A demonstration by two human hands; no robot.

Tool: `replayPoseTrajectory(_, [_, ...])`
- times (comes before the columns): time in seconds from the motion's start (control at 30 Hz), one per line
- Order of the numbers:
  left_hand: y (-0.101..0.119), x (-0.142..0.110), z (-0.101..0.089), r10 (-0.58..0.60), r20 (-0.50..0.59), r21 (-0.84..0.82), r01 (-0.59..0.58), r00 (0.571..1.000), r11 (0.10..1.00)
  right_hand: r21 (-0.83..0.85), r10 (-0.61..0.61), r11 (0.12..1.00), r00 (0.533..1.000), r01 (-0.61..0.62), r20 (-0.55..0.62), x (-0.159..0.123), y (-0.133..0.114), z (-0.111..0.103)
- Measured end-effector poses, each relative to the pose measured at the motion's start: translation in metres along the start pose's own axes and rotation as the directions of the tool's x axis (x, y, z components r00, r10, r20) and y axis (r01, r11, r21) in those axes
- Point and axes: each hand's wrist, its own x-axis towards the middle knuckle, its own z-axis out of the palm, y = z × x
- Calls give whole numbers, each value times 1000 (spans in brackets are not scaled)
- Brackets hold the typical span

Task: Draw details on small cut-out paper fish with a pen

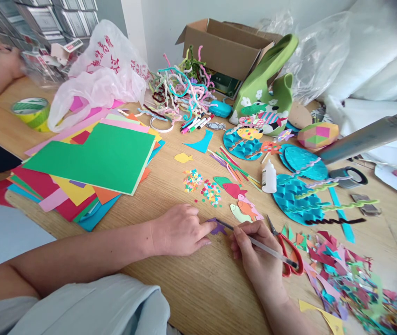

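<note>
Low across the wooden table [180, 288], the left forearm reaches in sideways, its left hand [177, 230] palm down and loosely open, index finger extended onto a purple paper cutout [219, 227]; from the lower right, the right hand [256, 246] grips a pen [271, 251], its tip at the cutout; scissors [280, 238] lie just beside that hand; beyond are paper fish [233, 190]; farthest, a cardboard box [226, 51].
</note>
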Motion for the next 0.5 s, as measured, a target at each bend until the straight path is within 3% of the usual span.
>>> replayPoseTrajectory(0.3, [0, 0, -1, -2, -15, 4, 2, 1000, 1000, -73, -38, 997, 999, 37, -14, -1, 3, -2])
replayPoseTrajectory(0.5, [0, 0, -1, -3, -9, -3, 3, 1000, 1000, -64, -1, 998, 1000, 0, -11, -1, -3, -1])
